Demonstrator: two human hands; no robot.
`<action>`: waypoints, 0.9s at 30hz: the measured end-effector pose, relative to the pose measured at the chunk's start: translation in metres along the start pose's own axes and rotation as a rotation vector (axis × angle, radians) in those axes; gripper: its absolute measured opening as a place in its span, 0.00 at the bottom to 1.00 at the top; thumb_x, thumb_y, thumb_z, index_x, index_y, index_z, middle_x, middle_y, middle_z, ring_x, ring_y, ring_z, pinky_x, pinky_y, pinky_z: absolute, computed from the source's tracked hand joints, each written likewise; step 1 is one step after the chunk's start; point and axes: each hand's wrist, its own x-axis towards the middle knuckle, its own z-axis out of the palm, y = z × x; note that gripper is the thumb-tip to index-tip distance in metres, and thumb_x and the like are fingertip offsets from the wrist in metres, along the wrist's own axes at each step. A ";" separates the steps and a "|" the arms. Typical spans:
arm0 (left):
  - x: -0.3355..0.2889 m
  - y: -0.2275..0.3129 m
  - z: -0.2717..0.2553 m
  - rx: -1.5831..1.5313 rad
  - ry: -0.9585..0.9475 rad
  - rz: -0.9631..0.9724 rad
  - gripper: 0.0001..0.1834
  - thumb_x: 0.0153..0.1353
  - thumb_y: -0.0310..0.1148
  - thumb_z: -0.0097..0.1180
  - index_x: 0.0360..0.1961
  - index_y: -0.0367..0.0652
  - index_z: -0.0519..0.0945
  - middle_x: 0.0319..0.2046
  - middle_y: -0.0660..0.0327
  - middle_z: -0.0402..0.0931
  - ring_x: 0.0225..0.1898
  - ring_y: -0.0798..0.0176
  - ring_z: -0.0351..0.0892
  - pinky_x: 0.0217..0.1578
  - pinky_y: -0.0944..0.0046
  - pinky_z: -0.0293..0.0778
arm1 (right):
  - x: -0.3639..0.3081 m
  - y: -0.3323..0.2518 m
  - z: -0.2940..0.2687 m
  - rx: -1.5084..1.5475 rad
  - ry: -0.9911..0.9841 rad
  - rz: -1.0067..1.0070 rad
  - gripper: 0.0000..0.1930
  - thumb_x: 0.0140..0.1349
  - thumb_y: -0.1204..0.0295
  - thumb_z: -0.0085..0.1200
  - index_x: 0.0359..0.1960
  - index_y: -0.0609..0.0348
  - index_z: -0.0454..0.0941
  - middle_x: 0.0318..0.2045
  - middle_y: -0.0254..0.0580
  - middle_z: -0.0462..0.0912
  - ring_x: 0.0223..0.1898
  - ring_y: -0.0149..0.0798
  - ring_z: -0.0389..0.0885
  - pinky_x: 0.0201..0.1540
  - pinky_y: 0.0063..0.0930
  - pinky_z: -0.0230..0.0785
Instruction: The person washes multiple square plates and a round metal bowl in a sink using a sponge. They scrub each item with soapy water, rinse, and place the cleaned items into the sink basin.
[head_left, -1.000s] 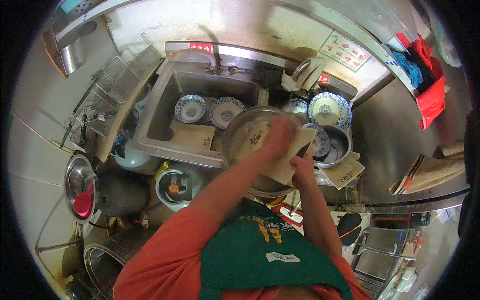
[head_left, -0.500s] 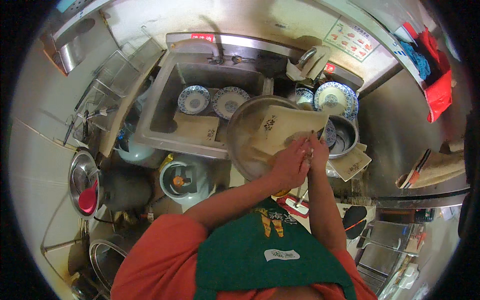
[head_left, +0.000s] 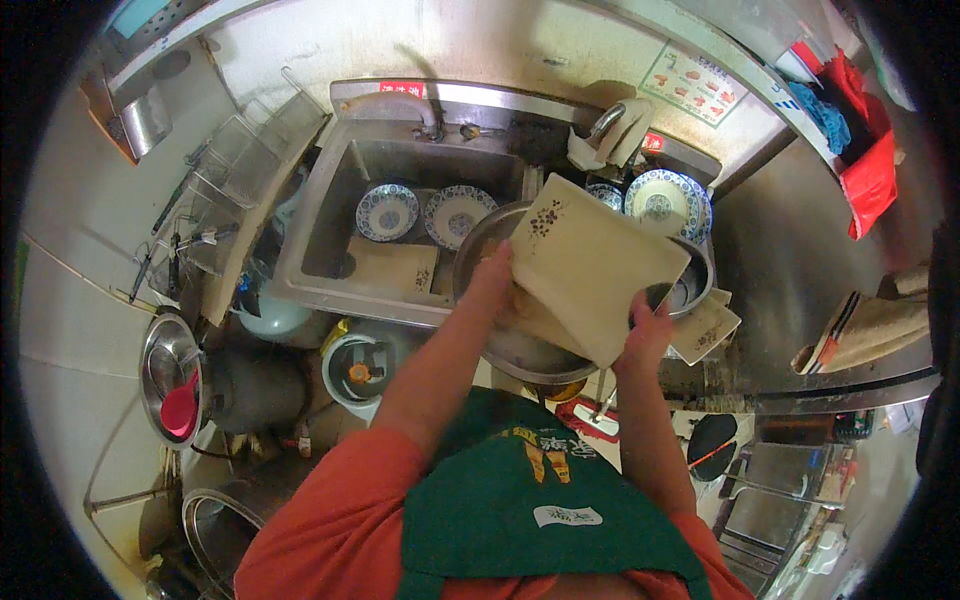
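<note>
A cream rectangular plate (head_left: 610, 260) with a dark floral print in one corner is tilted above a large round metal basin (head_left: 468, 262). My left hand (head_left: 490, 277) grips its left edge, fingers partly hidden behind it. At the lower right edge my right hand (head_left: 646, 335) is closed on the plate. A dark green, pad-like piece (head_left: 656, 296) sits by the right fingers, its exact kind unclear. More of the cream ware (head_left: 535, 318) shows in the basin beneath the plate. To the right, a smaller metal bowl (head_left: 693, 285) is partly covered by the plate.
The steel sink (head_left: 345, 165) at the left holds two blue-patterned plates (head_left: 387, 212) and a cream plate (head_left: 385, 266). Patterned plates (head_left: 665, 205) are stacked at the back right, below a cloth-draped faucet (head_left: 612, 135). Another cream plate (head_left: 712, 328) lies beyond the bowl. A gas cylinder (head_left: 357, 365) stands below.
My hands, together over the plate's right side before, are now apart. The left has moved left to the plate's edge, and the plate is lifted and turned.
</note>
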 end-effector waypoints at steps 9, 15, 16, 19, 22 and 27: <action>-0.015 -0.058 0.022 0.324 -0.215 0.586 0.25 0.56 0.28 0.61 0.57 0.41 0.76 0.53 0.50 0.79 0.55 0.47 0.78 0.55 0.52 0.75 | 0.024 0.093 -0.005 -0.164 -0.015 0.324 0.18 0.65 0.74 0.56 0.56 0.58 0.73 0.49 0.46 0.81 0.49 0.47 0.82 0.48 0.45 0.79; -0.046 -0.006 0.013 0.984 0.238 0.873 0.23 0.52 0.29 0.63 0.52 0.46 0.79 0.51 0.49 0.78 0.53 0.43 0.77 0.51 0.52 0.76 | 0.039 0.016 0.003 0.112 -0.218 0.400 0.19 0.69 0.61 0.54 0.56 0.59 0.74 0.48 0.50 0.83 0.49 0.50 0.83 0.47 0.45 0.79; -0.052 -0.003 0.008 1.111 0.230 1.029 0.24 0.51 0.30 0.64 0.52 0.47 0.79 0.49 0.50 0.78 0.52 0.44 0.77 0.50 0.51 0.76 | 0.042 -0.002 -0.004 0.297 -0.309 0.423 0.21 0.67 0.62 0.57 0.57 0.60 0.74 0.48 0.49 0.82 0.47 0.50 0.83 0.45 0.46 0.80; -0.065 0.002 -0.004 1.288 -0.126 1.113 0.30 0.45 0.33 0.69 0.53 0.46 0.77 0.49 0.52 0.77 0.52 0.42 0.77 0.50 0.47 0.77 | 0.049 -0.021 -0.017 0.170 -0.354 0.441 0.22 0.64 0.66 0.59 0.57 0.61 0.73 0.48 0.49 0.82 0.45 0.50 0.83 0.45 0.50 0.81; -0.082 -0.010 0.005 1.225 -0.293 1.236 0.29 0.49 0.33 0.67 0.55 0.45 0.76 0.52 0.50 0.75 0.52 0.41 0.77 0.52 0.45 0.76 | 0.042 -0.006 -0.032 0.017 -0.322 0.563 0.22 0.61 0.76 0.57 0.58 0.63 0.72 0.51 0.50 0.81 0.49 0.50 0.83 0.50 0.49 0.80; -0.095 -0.030 0.063 1.103 -0.343 1.223 0.23 0.61 0.37 0.59 0.56 0.43 0.75 0.56 0.49 0.73 0.55 0.39 0.75 0.56 0.44 0.74 | 0.006 0.033 -0.043 0.055 -0.315 0.459 0.25 0.59 0.82 0.56 0.60 0.63 0.71 0.51 0.49 0.81 0.50 0.51 0.83 0.52 0.47 0.79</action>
